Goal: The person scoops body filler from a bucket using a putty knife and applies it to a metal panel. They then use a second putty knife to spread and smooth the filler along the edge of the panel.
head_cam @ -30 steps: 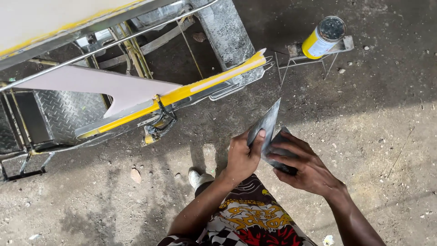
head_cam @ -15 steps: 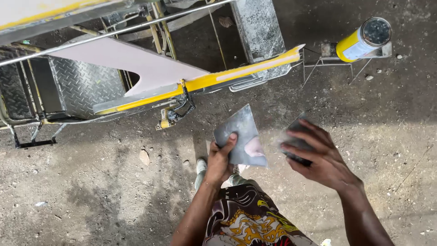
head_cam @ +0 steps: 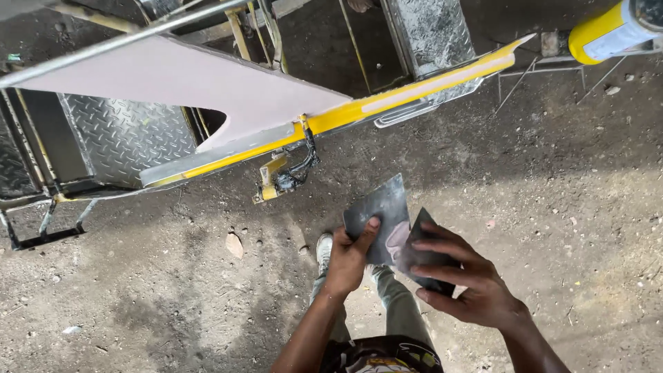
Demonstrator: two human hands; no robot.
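A: While the person is standing on the dirt floor (head_cam: 138,311), what are the hands doing?

B: The left hand (head_cam: 349,255) is pinching a grey metal scraper (head_cam: 380,211), thumb pressing on its face and fingers curling behind it. The right hand (head_cam: 463,283) is gripping a second, darker scraper (head_cam: 425,252), fingers spread across its top and closing round it. The two blades are touching edge to face, just in front of the person's trousers (head_cam: 397,311) and a pale shoe (head_cam: 324,247).

A: Is there anything on the blades?

B: A pinkish smear of filler (head_cam: 398,238) is sitting where they are meeting, so I am judging that paste is being worked between them and is not yet going onto anything.

A: And farther out?

B: Beyond the hands a vehicle frame is standing, its yellow strip (head_cam: 387,103) running aslant. A large panel (head_cam: 173,86) above it is already wearing a matt pinkish coat, so much of that surface is looking covered; the strip's lower edge is showing bare grey patches. Checkered metal plates (head_cam: 124,135) are lying behind, and a yellow can (head_cam: 608,31) is resting on a wire stand at the far right.
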